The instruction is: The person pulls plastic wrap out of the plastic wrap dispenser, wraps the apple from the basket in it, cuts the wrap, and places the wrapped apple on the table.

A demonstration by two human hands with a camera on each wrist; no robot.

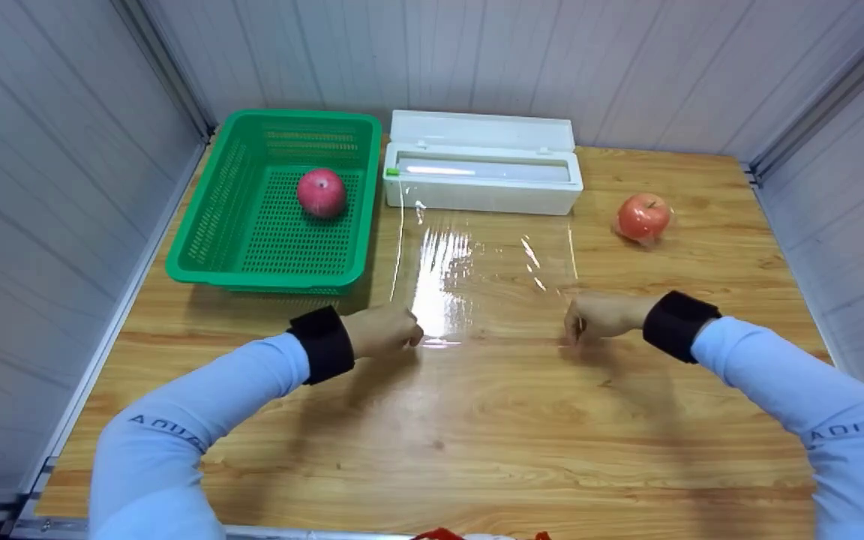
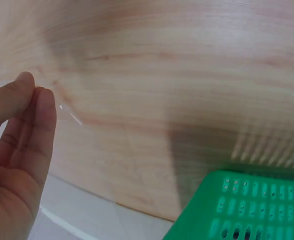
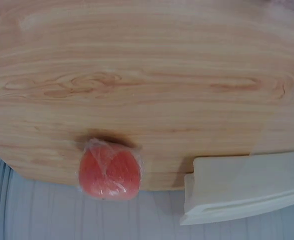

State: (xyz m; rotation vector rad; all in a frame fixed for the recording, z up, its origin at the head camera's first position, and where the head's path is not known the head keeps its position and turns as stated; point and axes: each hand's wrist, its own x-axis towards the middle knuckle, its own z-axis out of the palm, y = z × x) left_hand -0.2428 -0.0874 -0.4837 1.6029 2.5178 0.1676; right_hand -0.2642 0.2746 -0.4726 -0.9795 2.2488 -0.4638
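A sheet of clear cling film (image 1: 484, 277) stretches from the white dispenser box (image 1: 484, 196) toward me, over the tabletop. My left hand (image 1: 385, 330) pinches its near left corner; in the left wrist view the left hand (image 2: 22, 135) has its thumb against the fingertips with film glinting beside them. At the near right corner my right hand (image 1: 603, 315) pinches the film with curled fingers. The box's lid (image 1: 481, 129) stands raised, and the film roll (image 1: 492, 169) lies inside. In the right wrist view the box (image 3: 246, 180) shows, but the right hand's fingers are out of sight.
Left of the box stands a green basket (image 1: 203, 259) holding a pinkish-red round fruit (image 1: 321, 193). An apple (image 1: 643, 217) wrapped in film sits on the wooden table (image 1: 477, 442) at right. White panel walls (image 1: 432, 60) enclose the back and sides.
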